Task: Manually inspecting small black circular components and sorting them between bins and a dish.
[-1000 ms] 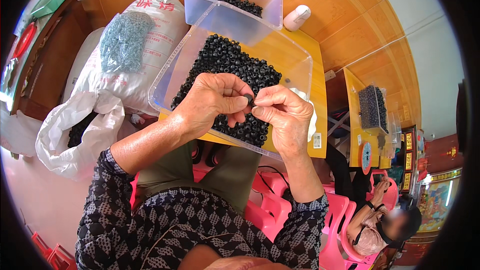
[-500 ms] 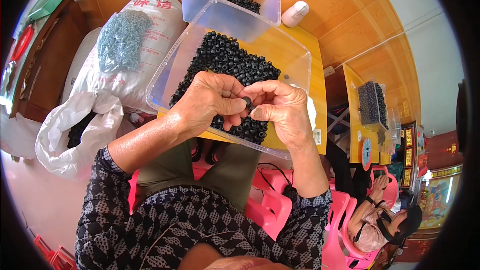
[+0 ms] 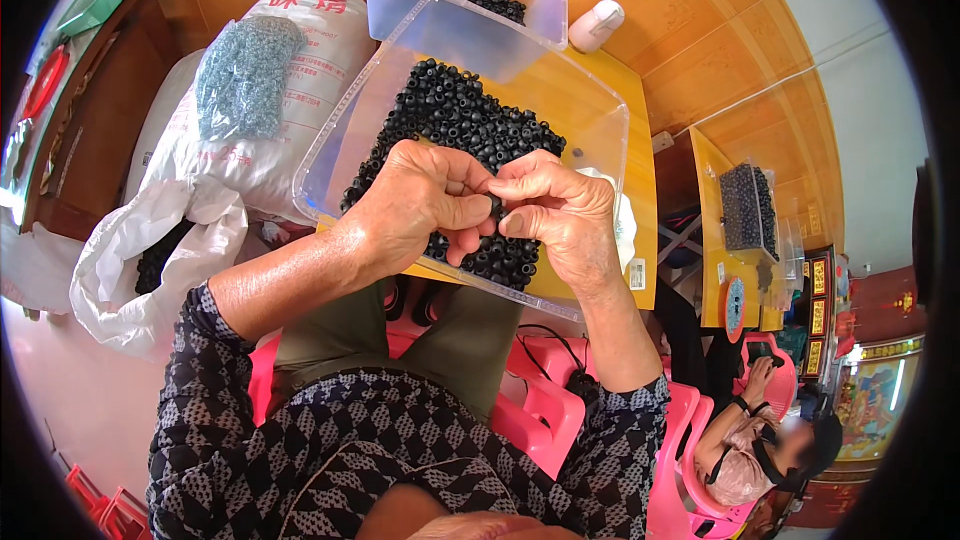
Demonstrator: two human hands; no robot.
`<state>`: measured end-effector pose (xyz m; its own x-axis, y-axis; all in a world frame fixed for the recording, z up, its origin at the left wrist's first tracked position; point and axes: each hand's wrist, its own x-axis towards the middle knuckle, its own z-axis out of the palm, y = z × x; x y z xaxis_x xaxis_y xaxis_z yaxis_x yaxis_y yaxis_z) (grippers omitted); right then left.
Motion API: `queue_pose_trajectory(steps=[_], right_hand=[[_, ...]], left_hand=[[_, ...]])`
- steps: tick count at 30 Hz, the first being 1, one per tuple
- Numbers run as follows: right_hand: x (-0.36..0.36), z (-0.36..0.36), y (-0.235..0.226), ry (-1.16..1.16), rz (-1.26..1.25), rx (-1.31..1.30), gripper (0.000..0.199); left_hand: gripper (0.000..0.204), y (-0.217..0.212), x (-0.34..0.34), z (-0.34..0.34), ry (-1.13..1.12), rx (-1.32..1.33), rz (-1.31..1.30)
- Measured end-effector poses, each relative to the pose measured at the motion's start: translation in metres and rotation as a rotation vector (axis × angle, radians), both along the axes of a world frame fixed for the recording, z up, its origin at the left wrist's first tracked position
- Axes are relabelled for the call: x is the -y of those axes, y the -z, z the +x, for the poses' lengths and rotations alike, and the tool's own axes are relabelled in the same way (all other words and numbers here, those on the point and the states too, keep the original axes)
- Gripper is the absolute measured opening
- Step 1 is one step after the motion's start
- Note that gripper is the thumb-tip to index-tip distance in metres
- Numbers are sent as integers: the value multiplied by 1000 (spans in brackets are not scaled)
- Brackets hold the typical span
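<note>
One small black piece (image 3: 496,206) sits at the fingertips of both hands, above the near part of a clear plastic bin (image 3: 362,100). The left hand (image 3: 425,195) pinches it between thumb and forefinger, with its other fingers curled loosely below. The right hand (image 3: 565,215) meets it from the other side, its thumb and forefinger bent and slightly parted; whether they also grip the piece, I cannot tell. Many rounded black pieces (image 3: 470,105) with holes lie heaped in the bin, which rests on a yellow table (image 3: 643,210). Beyond it stands a second bin (image 3: 545,15) holding more of them, with a pale bottle (image 3: 596,26) just beside. To the left, a bluish-grey packet (image 3: 248,80) lies on a white sack (image 3: 335,50), near an open white bag (image 3: 110,270) with dark contents. At right, another person (image 3: 745,460) sits on a pink chair.
</note>
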<state>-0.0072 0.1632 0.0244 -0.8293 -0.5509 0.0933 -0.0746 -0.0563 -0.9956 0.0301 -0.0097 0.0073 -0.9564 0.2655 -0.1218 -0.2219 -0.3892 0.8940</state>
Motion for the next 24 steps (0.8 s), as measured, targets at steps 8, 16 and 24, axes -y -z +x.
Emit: queue_pose_trajectory(steps=[8, 16, 24], right_hand=[[4, 6, -4, 34, 16, -113, 25], [1, 17, -8, 212, 93, -257, 15], [6, 26, -10, 250, 38, -148, 13]], left_hand=[[8, -1, -7, 1, -55, 25, 66], [8, -1, -7, 0, -55, 30, 96], [9, -2, -6, 1, -65, 27, 81]])
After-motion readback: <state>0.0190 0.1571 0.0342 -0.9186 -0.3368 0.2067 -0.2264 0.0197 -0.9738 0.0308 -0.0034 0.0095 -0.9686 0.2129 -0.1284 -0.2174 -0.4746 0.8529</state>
